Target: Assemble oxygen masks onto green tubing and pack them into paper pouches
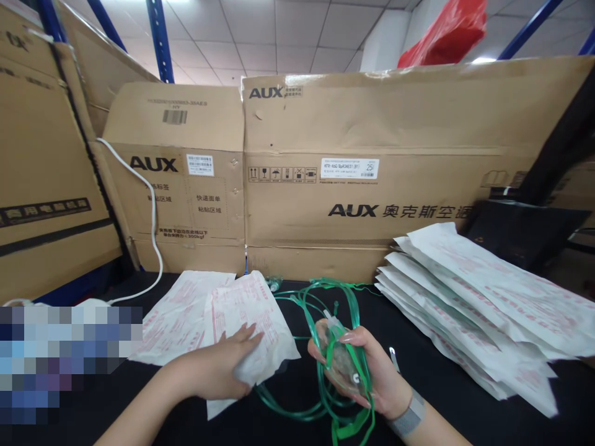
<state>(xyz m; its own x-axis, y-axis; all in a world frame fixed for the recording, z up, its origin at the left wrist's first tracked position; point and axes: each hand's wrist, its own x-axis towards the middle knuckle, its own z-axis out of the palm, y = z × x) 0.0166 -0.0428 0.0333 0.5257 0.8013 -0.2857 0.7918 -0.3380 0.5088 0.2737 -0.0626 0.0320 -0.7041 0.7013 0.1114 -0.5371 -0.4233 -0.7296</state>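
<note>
Left hand (218, 371) was clamped on the lower edge of a white flat paper pouch with red print (253, 322), thumb underneath, fingers on top. Right hand (372, 375) was curled around a clear green plastic oxygen mask (341, 365), with a green strap across the palm. The mask sat in that palm, just right of the pouch. Its thin green tubing (325, 297) looped over the black tabletop (279, 427) between and beyond both hands. I saw a second printed pouch (179, 319) lying flat left of the left hand. A fanned stack of white pouches (478, 303) lay to the right of the right hand. Brown AUX cardboard boxes (372, 173) stood beyond.
</note>
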